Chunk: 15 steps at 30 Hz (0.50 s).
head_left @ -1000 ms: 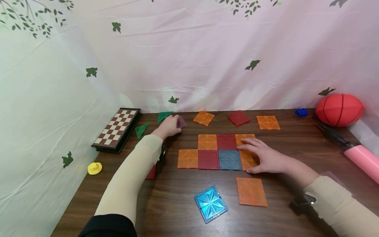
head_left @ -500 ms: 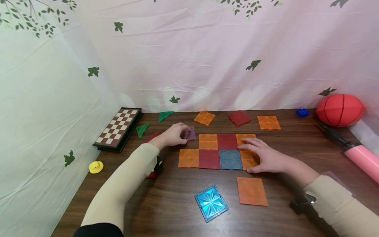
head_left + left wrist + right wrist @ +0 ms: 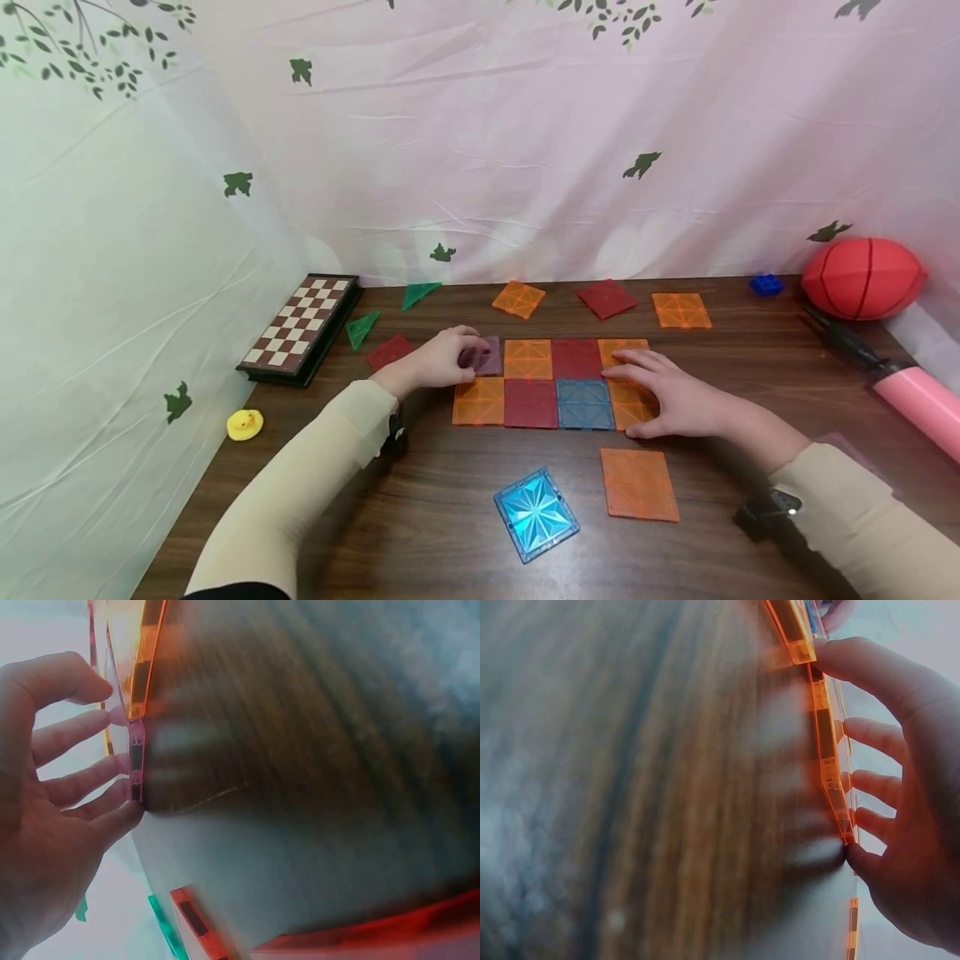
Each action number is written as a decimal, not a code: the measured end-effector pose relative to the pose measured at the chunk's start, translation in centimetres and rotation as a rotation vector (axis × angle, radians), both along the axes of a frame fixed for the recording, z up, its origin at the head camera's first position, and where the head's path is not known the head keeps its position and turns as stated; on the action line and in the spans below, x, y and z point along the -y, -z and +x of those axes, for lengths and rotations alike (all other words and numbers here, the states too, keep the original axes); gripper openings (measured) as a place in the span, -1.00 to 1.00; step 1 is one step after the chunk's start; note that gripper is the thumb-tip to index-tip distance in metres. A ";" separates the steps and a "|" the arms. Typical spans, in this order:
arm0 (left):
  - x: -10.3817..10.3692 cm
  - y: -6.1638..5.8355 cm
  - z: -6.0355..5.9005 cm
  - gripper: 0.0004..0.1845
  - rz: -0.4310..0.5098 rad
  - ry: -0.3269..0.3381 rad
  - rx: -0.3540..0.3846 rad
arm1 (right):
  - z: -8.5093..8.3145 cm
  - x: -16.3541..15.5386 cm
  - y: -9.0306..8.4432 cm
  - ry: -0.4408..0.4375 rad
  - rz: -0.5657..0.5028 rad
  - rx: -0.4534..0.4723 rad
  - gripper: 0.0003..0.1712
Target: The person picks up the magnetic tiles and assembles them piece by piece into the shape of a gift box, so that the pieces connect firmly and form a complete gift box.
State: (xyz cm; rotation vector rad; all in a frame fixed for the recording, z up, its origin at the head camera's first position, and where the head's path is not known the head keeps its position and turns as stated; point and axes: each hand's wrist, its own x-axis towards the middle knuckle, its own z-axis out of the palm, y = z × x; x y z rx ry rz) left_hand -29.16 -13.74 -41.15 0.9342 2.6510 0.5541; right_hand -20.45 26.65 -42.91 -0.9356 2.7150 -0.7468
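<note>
Wood-grained and dark, the counter (image 3: 420, 508) carries a folding chessboard (image 3: 298, 327) at its far left, with a yellow duck (image 3: 244, 424) in front of it, two green triangles (image 3: 362, 327) behind, and a loose red tile (image 3: 390, 351) just left of the person's left hand (image 3: 435, 358). That hand's grip is closed in a pinch on a purple square tile (image 3: 486, 357), fingers curled over its left edge. The purple tile lies flat at the left end of the back row of the tile mat (image 3: 551, 383), its right edge against the orange tile (image 3: 527, 358) there and its sides squared with the mat's rows; being square, it has no long axis. A second ago the hand held it back by the green triangles, tilted and off the mat; half a second ago it was short of the orange tile and skewed. To the right, the right hand (image 3: 667, 398) lies flat and open on the mat's orange right end, as it did before. Nearer the person lie a blue tile (image 3: 536, 514) and an orange tile (image 3: 639, 484); at the far right sit a red ball (image 3: 862, 277) and a pink pump (image 3: 918, 400).
</note>
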 end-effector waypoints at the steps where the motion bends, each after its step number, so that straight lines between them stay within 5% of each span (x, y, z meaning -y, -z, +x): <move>1: -0.1 0.1 0.1 -0.47 0.004 0.011 -0.002 | 0.0 0.0 0.0 0.000 0.001 0.000 -0.06; 11: -0.8 0.0 1.8 -0.44 -0.022 0.022 -0.048 | 0.0 0.0 0.2 0.000 0.000 -0.004 -0.06; 15: -1.2 -0.1 3.1 -0.34 -0.050 0.079 -0.090 | 0.1 0.0 0.1 -0.004 -0.002 -0.011 -0.05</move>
